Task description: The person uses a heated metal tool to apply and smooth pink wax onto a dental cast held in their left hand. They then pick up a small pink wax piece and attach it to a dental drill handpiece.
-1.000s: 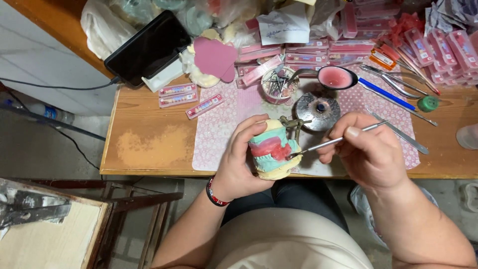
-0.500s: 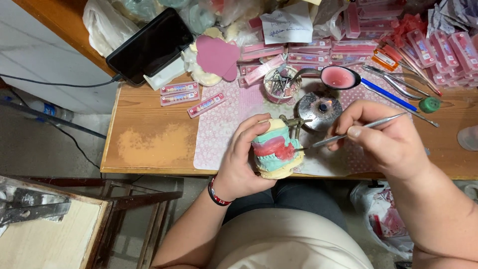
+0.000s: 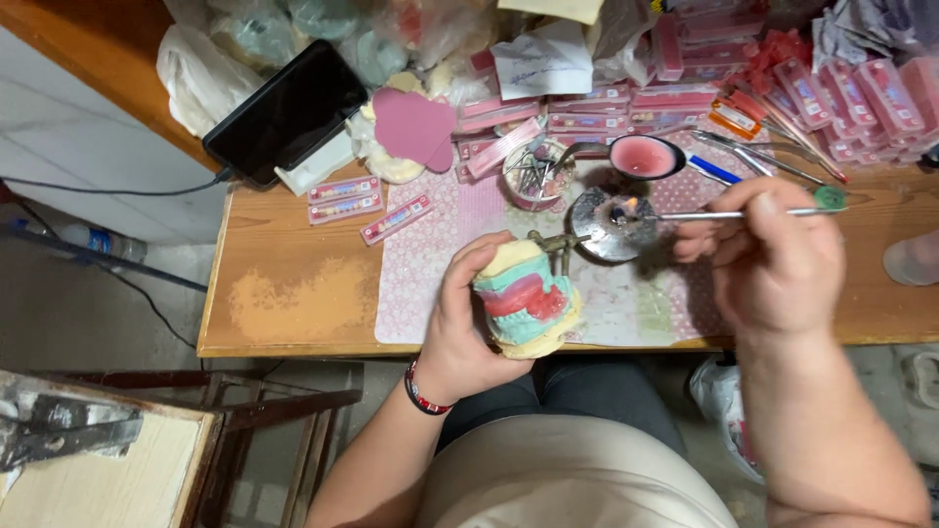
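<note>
Left hand (image 3: 460, 328) gripping chalky dental cast (image 3: 525, 298), right hand (image 3: 773, 259) pinching slim metal spatula (image 3: 719, 214)

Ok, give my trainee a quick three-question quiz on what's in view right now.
1. True or false: the left hand holds the dental model.
2. Where is the tip of the metal tool in the right hand? A) on the phone B) over the small burner C) in the pink-filled dish
3. What is on the left wrist?

Key: 1 true; 2 B; 3 a red and dark wristband.
</note>
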